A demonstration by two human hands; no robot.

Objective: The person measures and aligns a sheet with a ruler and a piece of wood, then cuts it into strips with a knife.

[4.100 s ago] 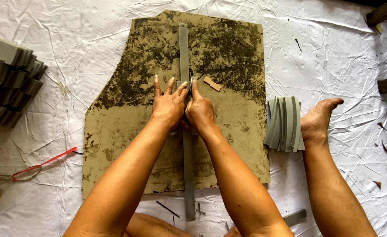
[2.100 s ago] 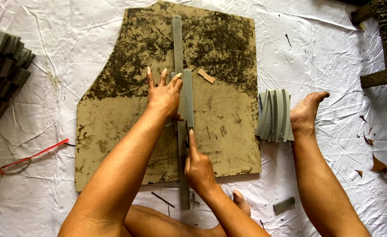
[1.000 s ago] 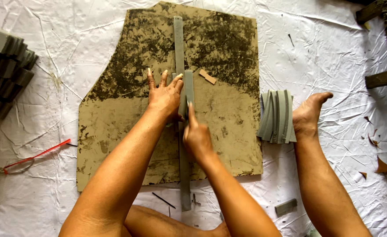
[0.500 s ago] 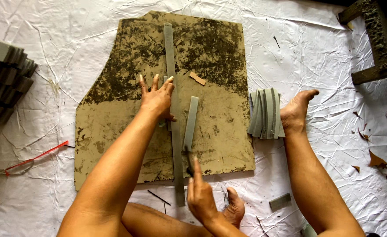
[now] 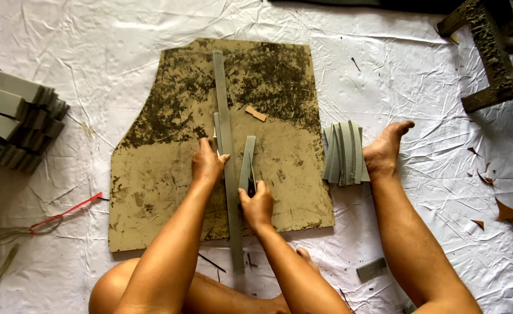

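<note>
We count one stained brown cutting board (image 5: 169,192), irregular in outline, lying flat on one crumpled white sheet (image 5: 419,87). On the board lies one long grey strip (image 5: 226,139), running from the far edge to past the near edge, and one shorter grey strip (image 5: 247,160) just beside it on the right, slightly tilted. Our left hand (image 5: 208,163) presses down on the long strip, fingers curled and resting together on it. Our right hand (image 5: 257,204) is closed around one small dark tool (image 5: 251,183), whose tip meets the near end of the shorter strip; we cannot tell the kind of tool. One small tan offcut (image 5: 256,113) lies on the board, apart from the strips. To the right, off the board, sits one bundle of curved grey strips (image 5: 343,152), touching one bare foot (image 5: 384,151). At the left edge stands one stack of grey blocks (image 5: 12,116). One red cord (image 5: 64,210) lies near the left of the board. One loose grey piece (image 5: 371,268) lies near the leg.
</note>
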